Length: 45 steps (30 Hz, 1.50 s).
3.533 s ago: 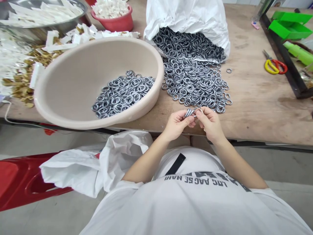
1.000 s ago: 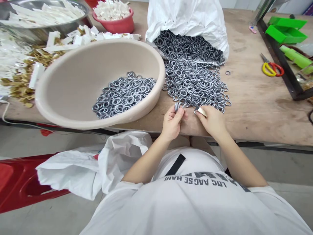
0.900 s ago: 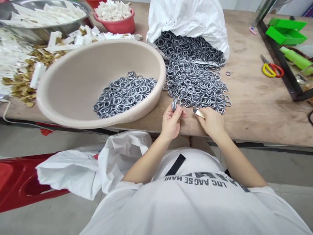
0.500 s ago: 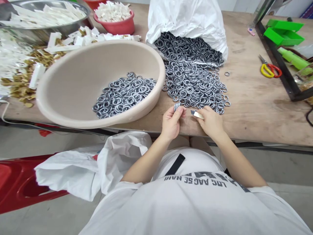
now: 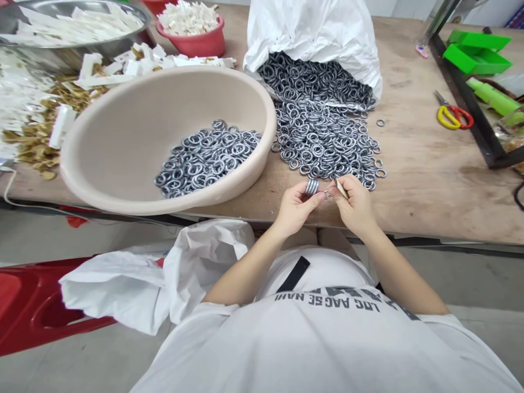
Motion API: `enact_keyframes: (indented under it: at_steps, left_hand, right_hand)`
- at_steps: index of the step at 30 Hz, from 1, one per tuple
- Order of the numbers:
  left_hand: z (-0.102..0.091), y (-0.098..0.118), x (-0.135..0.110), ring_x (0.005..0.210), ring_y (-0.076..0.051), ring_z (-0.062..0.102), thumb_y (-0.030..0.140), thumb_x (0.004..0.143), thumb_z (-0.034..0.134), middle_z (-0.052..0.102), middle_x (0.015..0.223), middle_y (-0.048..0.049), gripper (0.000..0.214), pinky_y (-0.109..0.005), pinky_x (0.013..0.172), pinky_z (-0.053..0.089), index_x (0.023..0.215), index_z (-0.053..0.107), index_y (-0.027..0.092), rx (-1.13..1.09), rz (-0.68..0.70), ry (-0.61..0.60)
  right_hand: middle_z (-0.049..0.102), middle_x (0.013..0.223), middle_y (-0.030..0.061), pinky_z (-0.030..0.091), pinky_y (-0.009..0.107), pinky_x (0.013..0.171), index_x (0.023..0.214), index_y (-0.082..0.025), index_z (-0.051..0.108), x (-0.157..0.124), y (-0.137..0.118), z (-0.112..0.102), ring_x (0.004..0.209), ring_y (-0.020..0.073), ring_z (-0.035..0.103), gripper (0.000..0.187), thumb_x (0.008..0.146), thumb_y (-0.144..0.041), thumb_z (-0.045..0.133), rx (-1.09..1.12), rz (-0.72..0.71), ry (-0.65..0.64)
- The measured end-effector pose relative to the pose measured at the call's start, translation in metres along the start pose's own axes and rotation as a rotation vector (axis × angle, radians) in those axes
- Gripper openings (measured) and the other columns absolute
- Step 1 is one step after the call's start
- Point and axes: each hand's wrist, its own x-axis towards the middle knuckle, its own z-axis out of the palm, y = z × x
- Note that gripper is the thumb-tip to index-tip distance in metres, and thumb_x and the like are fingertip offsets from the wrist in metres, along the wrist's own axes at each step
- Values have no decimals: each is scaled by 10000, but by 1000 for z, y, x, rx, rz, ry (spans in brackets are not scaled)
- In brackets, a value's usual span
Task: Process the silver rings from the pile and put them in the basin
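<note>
My left hand (image 5: pixel 295 208) is closed around a short row of grey rings (image 5: pixel 311 186), held side by side just above the table's front edge. Close beside it, my right hand (image 5: pixel 356 206) grips a small blade with a pale handle (image 5: pixel 340 188). The fingertips of both hands nearly meet at a single ring, partly hidden by the fingers. Directly beyond them spreads a pile of the same grey rings (image 5: pixel 323 142), spilling from a white sack (image 5: pixel 313 27). To the left, a large beige basin (image 5: pixel 131 120) holds loose rings (image 5: pixel 208 161).
Scissors (image 5: pixel 454 117) with yellow and red handles lie at right, near a dark metal frame (image 5: pixel 470 109) and green trays (image 5: pixel 475 59). A red bowl (image 5: pixel 200 46) and a steel bowl (image 5: pixel 102 52) of white pieces stand at back left. A white bag (image 5: pixel 204 262) hangs below the table.
My hands have come together, the left shifting right. The blade in my right hand has turned from pointing left to a steeper angle. The rings in my left hand show more side-on.
</note>
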Motion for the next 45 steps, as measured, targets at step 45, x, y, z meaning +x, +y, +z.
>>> enact_keyframes:
  at_steps: [45]
  left_hand:
    - [-12,0,0,787,-154,616,413,901,682,683,829,-46,271,-276,787,505,915,710,144,-17,23,-192]
  right_hand:
    - [605,787,-6,429,278,676,904,-210,605,-9,-1,11,703,129,546,254,982,-448,568,424,184,9]
